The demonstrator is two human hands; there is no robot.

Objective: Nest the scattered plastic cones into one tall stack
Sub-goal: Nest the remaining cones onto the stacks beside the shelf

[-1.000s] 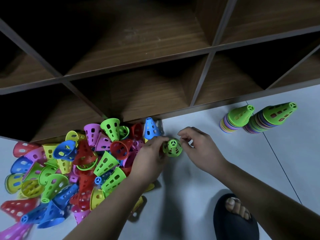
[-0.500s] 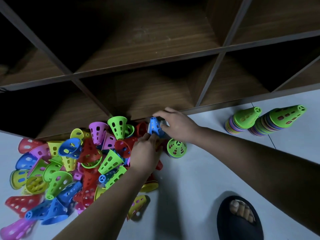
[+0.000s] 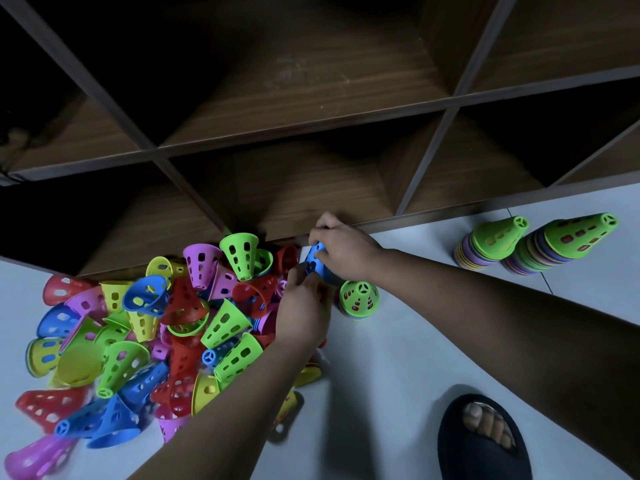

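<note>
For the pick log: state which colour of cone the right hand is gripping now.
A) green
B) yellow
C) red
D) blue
D: the right hand has its fingers curled round the blue cone at the edge of the pile by the shelf, while the green cone stands untouched on the floor beside it.

No lettering, label or number can be read on the cones (image 3: 225, 325) or shelf (image 3: 311, 81).
</note>
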